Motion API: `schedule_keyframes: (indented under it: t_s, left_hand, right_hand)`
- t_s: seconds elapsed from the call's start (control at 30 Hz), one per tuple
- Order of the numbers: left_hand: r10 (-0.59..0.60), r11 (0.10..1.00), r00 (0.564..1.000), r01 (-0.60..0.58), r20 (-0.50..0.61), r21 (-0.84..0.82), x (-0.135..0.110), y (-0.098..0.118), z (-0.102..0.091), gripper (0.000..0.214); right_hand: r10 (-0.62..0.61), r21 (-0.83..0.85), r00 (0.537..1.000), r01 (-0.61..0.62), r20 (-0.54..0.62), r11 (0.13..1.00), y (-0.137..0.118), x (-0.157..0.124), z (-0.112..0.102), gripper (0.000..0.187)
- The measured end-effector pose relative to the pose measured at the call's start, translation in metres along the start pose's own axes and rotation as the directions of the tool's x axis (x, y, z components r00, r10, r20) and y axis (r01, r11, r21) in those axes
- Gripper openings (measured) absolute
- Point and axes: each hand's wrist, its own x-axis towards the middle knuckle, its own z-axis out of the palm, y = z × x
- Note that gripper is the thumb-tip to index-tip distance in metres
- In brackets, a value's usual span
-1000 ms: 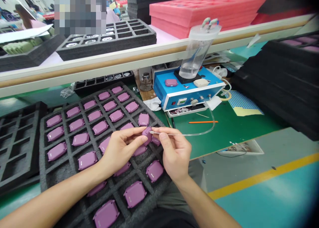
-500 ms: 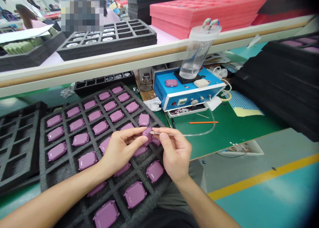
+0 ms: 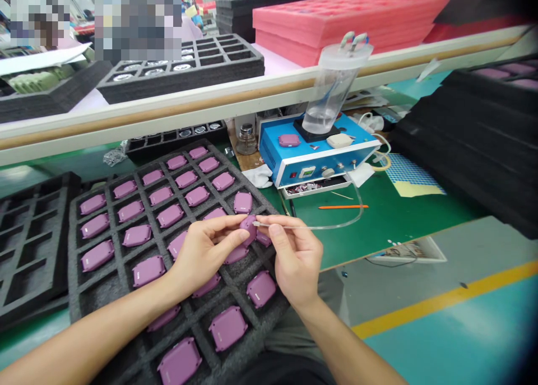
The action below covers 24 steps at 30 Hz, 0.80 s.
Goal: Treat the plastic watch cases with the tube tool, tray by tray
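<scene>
My left hand (image 3: pixel 210 247) pinches a small purple watch case (image 3: pixel 248 231) between thumb and fingers, tilted up on its edge. My right hand (image 3: pixel 297 256) is closed on the end of a thin clear tube (image 3: pixel 332 227), whose tip meets or nearly meets the case; exact contact is too small to tell. Both hands are above a black foam tray (image 3: pixel 98 295) whose compartments hold several more purple watch cases (image 3: pixel 228 328). From my right hand the tube curves back to a blue dispenser box (image 3: pixel 290 169) with knobs and a small display.
On the dispenser stand a clear cylinder of liquid (image 3: pixel 323 105), a purple case (image 3: pixel 289 140) and a cream case (image 3: pixel 339 141). An orange stick (image 3: pixel 342 207) lies on the green mat. Black trays (image 3: pixel 471 144) are stacked at right; a shelf rail (image 3: pixel 168 110) crosses behind. Other people sit beyond.
Both hands keep their hold and position, with the watch case and tube tip together. Only a very slight shift of the view shows.
</scene>
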Motion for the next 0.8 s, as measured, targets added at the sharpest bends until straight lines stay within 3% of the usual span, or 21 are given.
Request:
schedule_keyframes:
  t_s: [0.8]
  left_hand:
    - [-0.030, 0.999, 1.000, 0.030, 0.007, -0.028, -0.0018, -0.0030, 0.0005, 0.038]
  right_hand:
    - [0.022, 0.007, 1.000, -0.022, -0.008, 1.000, 0.0023, -0.0012, 0.0004, 0.011]
